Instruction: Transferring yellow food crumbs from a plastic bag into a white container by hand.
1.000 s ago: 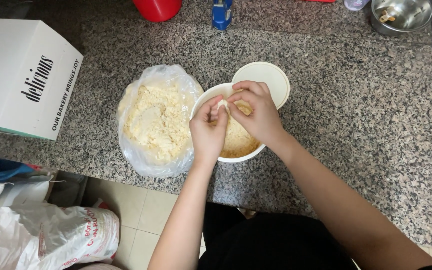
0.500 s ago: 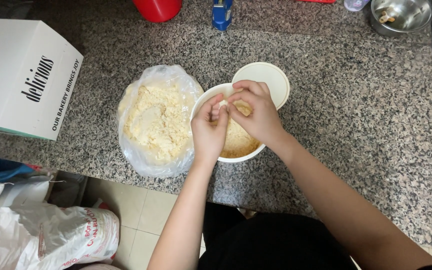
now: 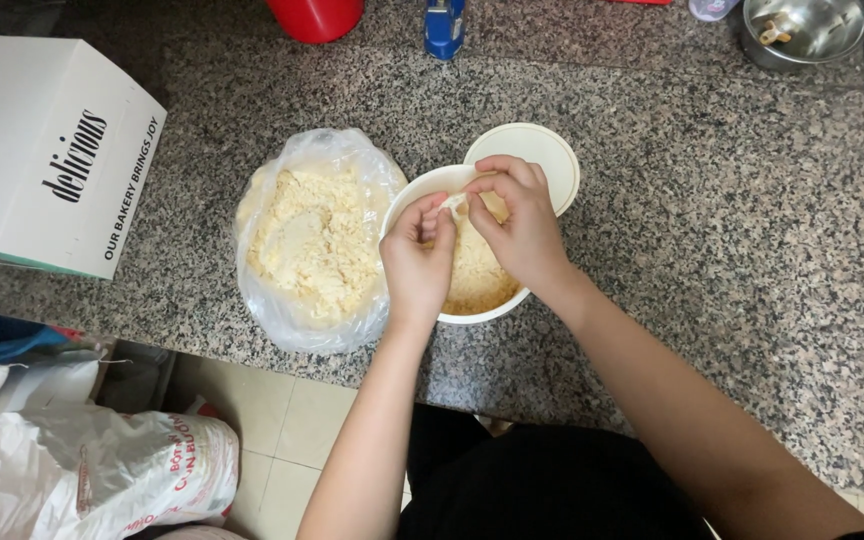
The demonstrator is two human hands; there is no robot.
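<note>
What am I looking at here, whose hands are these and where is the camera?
There is no machine: a person works with bare hands, and the one camera sits on their head, looking down. On the speckled granite counter stands a round white bowl of pale yellow crumbly dough, with a round white lid just behind it. The left hand and right hand meet above the bowl, pinching a small bit of dough together. Beside it lies a clear plastic bag of the same crumbly mix, and a white cardboard box further left.
</note>
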